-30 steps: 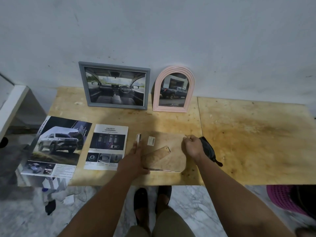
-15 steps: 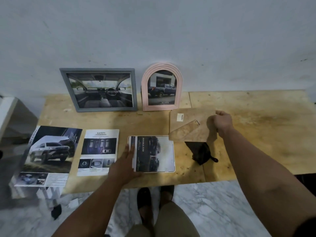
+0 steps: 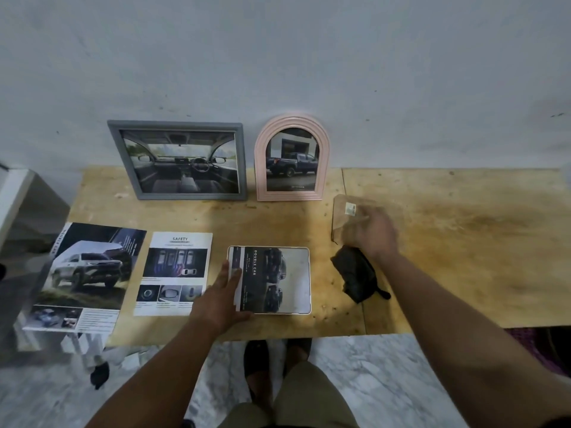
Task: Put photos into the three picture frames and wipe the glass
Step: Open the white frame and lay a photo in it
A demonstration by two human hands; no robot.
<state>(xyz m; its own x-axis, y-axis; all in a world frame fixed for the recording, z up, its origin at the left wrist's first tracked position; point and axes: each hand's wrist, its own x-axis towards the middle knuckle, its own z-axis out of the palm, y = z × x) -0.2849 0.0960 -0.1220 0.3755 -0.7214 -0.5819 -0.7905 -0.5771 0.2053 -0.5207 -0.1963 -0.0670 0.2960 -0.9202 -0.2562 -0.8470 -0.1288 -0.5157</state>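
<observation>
A white frame [image 3: 278, 281] lies flat near the table's front edge with a car photo showing in it. My left hand [image 3: 219, 298] rests on its left edge with the fingers laid flat. The brown backing board [image 3: 341, 211] lies flat to the right of the pink frame. My right hand [image 3: 374, 236] is blurred over the board's near part, fingers loosely spread and holding nothing. A black cloth [image 3: 355, 273] lies crumpled just below that hand. A grey frame [image 3: 177, 160] and a pink arched frame [image 3: 292, 159] lean on the wall, each with a car photo in it.
Two car brochures [image 3: 86, 273] [image 3: 174, 273] lie at the left of the plywood table [image 3: 463, 242], the far-left one hanging over the edge. A white piece of furniture [image 3: 15, 193] stands off the table's left end. My feet are below the front edge.
My right hand lifted the backing board off the white frame, carried it right and back, and set it down on the table. The photo in the frame is now uncovered. My left hand stayed on the frame.
</observation>
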